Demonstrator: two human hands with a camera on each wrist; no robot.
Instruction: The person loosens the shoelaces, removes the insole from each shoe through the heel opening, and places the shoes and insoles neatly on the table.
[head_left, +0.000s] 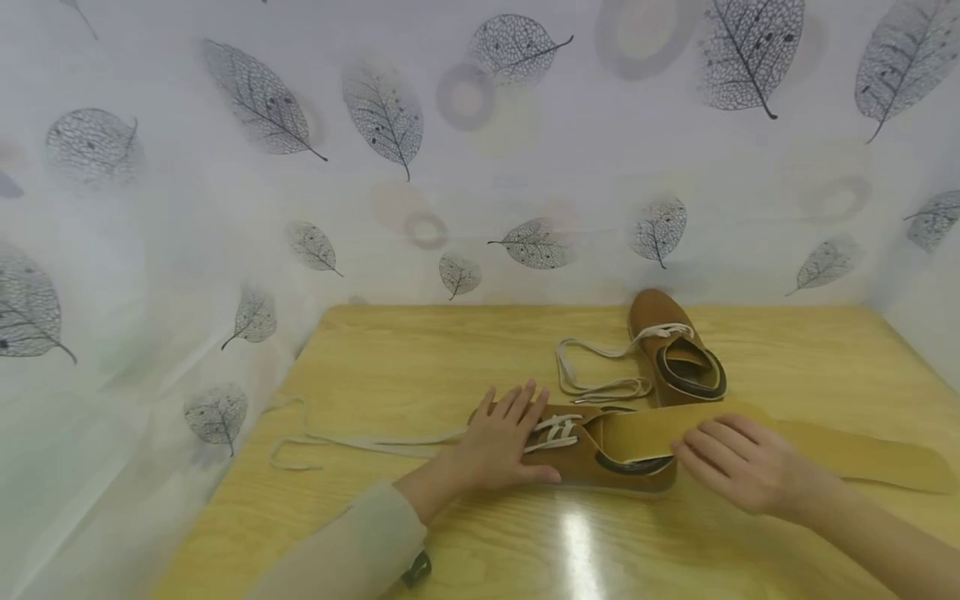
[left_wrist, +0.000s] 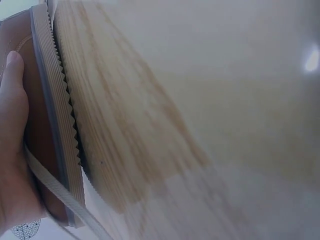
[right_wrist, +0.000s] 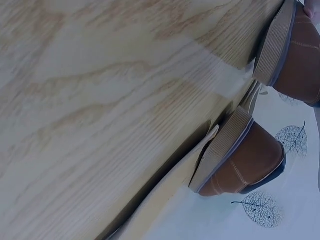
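A brown lace-up shoe point(head_left: 555, 475) lies lengthwise on the table, toe to the left, pale laces trailing left. My left hand point(head_left: 498, 446) presses on its front with fingers spread; in the left wrist view the thumb of my left hand point(left_wrist: 12, 115) lies straight along the shoe's brown side point(left_wrist: 37, 100). With curled fingers, my right hand point(head_left: 750, 462) pinches a tan insole point(head_left: 660, 425) at the shoe's opening. One end of that insole is inside the shoe; the fingertips are partly hidden. In the right wrist view the shoe's heel point(right_wrist: 295, 65) shows.
A matching shoe point(head_left: 656, 317) stands behind, its loose lace point(head_left: 573, 387) looped to the left. Another tan insole point(head_left: 870, 454) lies on the wooden table point(head_left: 420, 350) at the right. A leaf-patterned white sheet point(head_left: 540, 167) rises behind the table.
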